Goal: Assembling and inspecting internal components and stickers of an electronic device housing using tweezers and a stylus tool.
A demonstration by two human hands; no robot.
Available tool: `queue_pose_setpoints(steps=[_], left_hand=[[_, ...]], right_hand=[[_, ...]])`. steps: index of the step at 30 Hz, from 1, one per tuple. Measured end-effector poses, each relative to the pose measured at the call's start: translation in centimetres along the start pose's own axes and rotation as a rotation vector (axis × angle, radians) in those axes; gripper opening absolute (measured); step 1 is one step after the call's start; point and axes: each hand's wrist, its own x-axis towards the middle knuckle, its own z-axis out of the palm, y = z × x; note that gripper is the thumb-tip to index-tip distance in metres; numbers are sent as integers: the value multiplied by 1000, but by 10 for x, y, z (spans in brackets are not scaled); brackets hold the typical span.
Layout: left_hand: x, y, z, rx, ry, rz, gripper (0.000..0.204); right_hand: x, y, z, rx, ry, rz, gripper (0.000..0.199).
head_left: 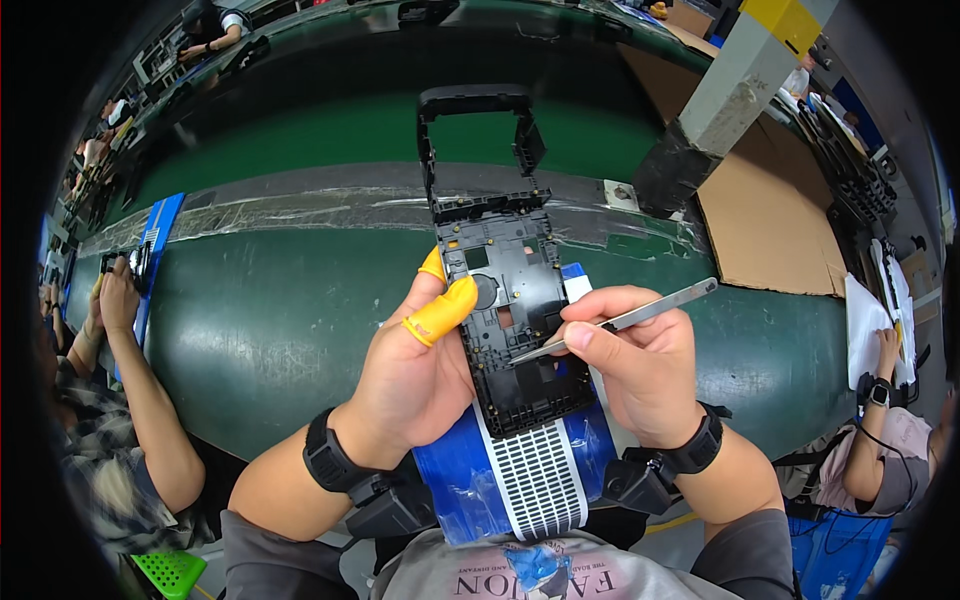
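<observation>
White label strip (540,480) with rows of small dark stickers lies near, on a blue tray (455,480); flattened brown cardboard (770,220) sits far right.

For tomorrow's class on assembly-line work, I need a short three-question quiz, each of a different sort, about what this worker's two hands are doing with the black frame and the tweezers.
1. True or false: the left hand holds the black plastic frame with orange finger cots on its thumb and forefinger.
2. What does the right hand hold? A) a screwdriver B) metal tweezers C) a brush
3. Fill in: under the frame lies a blue tray with a white strip of small dark ____.

Key
1. True.
2. B: metal tweezers, tips on the frame's lower half.
3. Pieces, set in rows on the strip.
</observation>
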Motion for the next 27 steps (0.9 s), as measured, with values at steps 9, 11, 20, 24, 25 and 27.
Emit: queue_pose_setpoints(steps=[9,11,20,24,25,27], left_hand=[[-2,-7,-2,229,-54,112,69],[-1,-4,-1,236,-30,155,73],[12,48,-15,259,204,596,51],[10,55,-23,38,239,557,36],[10,56,-23,13,247,546,33],[8,56,-26,-38,191,514,31]], right_hand=[[0,-1,-2,-34,18,4,15],[1,-2,-2,-37,46,-8,16],[25,21,-12,-211,140,-5,14],[33,26,-17,-216,163,88,13],[33,25,-18,-224,168,117,13],[34,26,-16,-205,163,112,12]])
